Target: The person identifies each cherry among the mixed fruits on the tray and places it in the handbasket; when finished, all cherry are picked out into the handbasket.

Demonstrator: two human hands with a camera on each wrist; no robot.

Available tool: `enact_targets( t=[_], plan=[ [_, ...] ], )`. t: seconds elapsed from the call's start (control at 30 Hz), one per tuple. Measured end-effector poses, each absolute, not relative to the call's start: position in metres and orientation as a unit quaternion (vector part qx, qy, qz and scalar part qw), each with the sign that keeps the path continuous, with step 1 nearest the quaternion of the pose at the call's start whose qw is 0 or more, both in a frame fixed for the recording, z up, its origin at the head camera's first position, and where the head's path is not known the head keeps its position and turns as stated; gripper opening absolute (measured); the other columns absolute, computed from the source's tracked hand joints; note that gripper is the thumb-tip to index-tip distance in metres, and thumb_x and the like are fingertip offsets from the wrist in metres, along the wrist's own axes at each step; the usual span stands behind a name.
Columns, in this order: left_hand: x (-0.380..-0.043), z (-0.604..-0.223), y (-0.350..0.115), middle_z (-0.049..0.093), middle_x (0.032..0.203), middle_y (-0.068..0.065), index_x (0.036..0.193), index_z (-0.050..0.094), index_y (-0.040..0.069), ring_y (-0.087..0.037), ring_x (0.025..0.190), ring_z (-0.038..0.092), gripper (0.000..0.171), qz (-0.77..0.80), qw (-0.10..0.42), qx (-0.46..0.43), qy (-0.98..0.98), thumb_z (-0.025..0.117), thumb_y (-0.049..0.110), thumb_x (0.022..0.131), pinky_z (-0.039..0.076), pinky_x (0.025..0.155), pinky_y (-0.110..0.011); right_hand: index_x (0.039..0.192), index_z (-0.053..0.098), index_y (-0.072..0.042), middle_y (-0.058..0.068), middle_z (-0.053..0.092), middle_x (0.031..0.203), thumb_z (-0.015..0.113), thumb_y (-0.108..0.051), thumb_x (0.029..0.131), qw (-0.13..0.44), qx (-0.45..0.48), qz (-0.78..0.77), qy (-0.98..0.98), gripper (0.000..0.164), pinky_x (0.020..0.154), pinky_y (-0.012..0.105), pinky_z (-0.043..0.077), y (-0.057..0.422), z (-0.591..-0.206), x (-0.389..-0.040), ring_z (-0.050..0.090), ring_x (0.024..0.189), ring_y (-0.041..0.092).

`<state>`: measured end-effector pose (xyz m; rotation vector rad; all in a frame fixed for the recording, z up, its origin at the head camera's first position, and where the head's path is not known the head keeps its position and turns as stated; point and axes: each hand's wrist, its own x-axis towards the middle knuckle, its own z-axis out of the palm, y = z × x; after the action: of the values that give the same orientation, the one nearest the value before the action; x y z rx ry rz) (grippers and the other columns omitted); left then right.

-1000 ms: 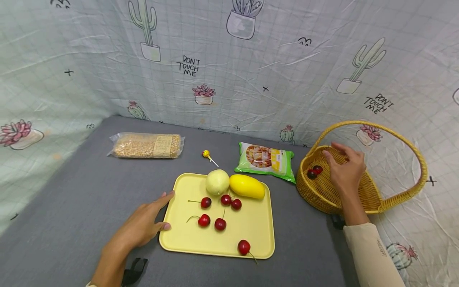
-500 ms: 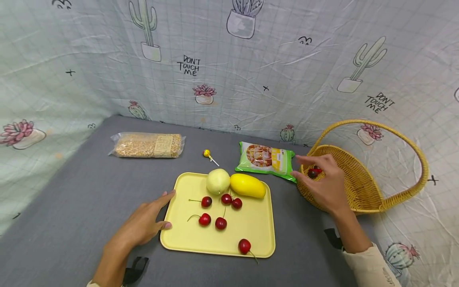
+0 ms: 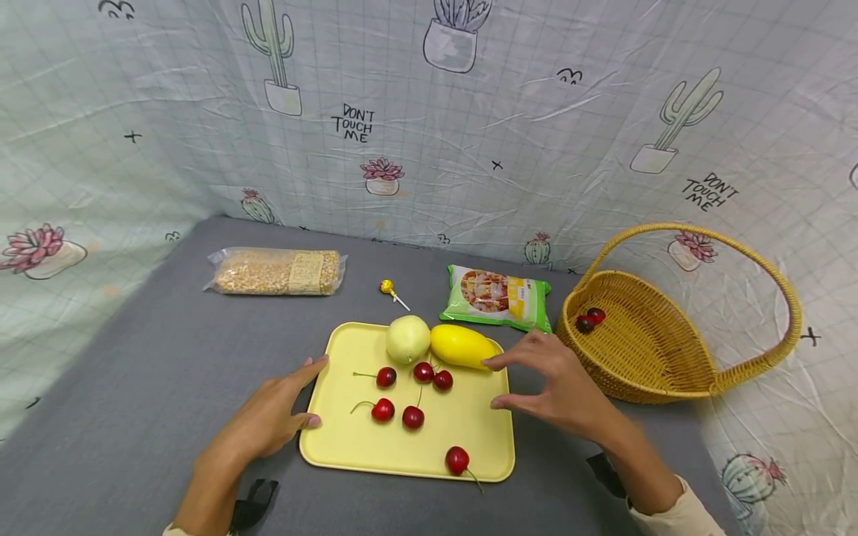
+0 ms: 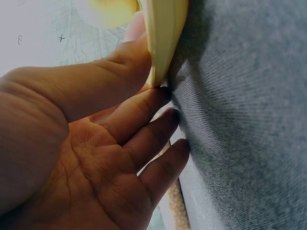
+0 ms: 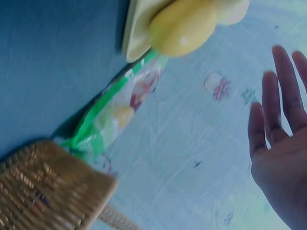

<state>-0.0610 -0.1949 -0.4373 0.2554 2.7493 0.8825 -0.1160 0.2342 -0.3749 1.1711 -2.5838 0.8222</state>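
A yellow tray point(image 3: 348, 447) lies before me, with several red cherries point(image 3: 412, 418) on it. A round pale-green fruit point(image 3: 407, 339) and a longer yellow fruit point(image 3: 462, 346) sit along its far edge. My left hand point(image 3: 261, 418) touches the tray's left rim, thumb and forefinger spread; in the left wrist view the thumb point(image 4: 115, 72) lies against the rim. Over the tray's right edge hovers my right hand point(image 3: 566, 387), empty, with thumb and forefinger apart, near the yellow fruit. Two dark red cherries point(image 3: 590, 319) lie inside the wicker basket point(image 3: 643, 335) at right.
Behind the tray are a yellow-wrapped lollipop point(image 3: 389, 289) and a green-edged food packet point(image 3: 496, 299). A clear bag of corn kernels point(image 3: 278, 272) lies at the back left. The basket's tall handle point(image 3: 771, 268) arches up at right, close to the printed cloth backdrop point(image 3: 436, 164).
My right hand has moved left from inside the basket, past the green-edged packet, to the tray's right edge. The left hand stays at the left rim.
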Motion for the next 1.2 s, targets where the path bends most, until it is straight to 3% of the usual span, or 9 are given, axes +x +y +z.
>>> enact_targets(
  t=[0.33,0.6,1.2],
  plan=[
    [-0.059,-0.438,-0.195,0.04,0.164,-0.031,0.167,0.037,0.012,-0.057,0.145,0.046,0.093,0.303,0.112,0.095,0.942,0.086,0.016,0.088,0.043,0.11,-0.073,0.12,0.08,-0.033,-0.019,0.076,0.112,0.094,-0.046,0.078,-0.018,0.439,0.229,-0.869,0.047,0.096,0.039,0.048,0.211,-0.394,-0.096,0.058,0.107,0.005],
    [-0.057,-0.439,-0.194,0.042,0.163,-0.031,0.166,0.038,0.011,-0.056,0.146,0.046,0.091,0.308,0.104,0.096,0.941,0.086,0.014,0.088,0.043,0.111,-0.072,0.117,0.081,-0.033,-0.019,0.075,0.109,0.09,-0.06,0.076,-0.075,0.455,0.18,-0.869,0.05,0.089,0.029,0.05,0.196,-0.408,-0.088,0.055,0.102,0.003],
    [-0.056,-0.439,-0.194,0.042,0.163,-0.031,0.166,0.039,0.011,-0.056,0.144,0.048,0.091,0.306,0.1,0.092,0.942,0.086,0.014,0.088,0.044,0.111,-0.072,0.106,0.081,-0.035,-0.024,0.07,0.096,0.093,-0.051,0.077,-0.095,0.469,0.142,-0.867,0.035,0.083,0.02,0.042,0.185,-0.427,-0.083,0.05,0.093,0.002]
  ],
)
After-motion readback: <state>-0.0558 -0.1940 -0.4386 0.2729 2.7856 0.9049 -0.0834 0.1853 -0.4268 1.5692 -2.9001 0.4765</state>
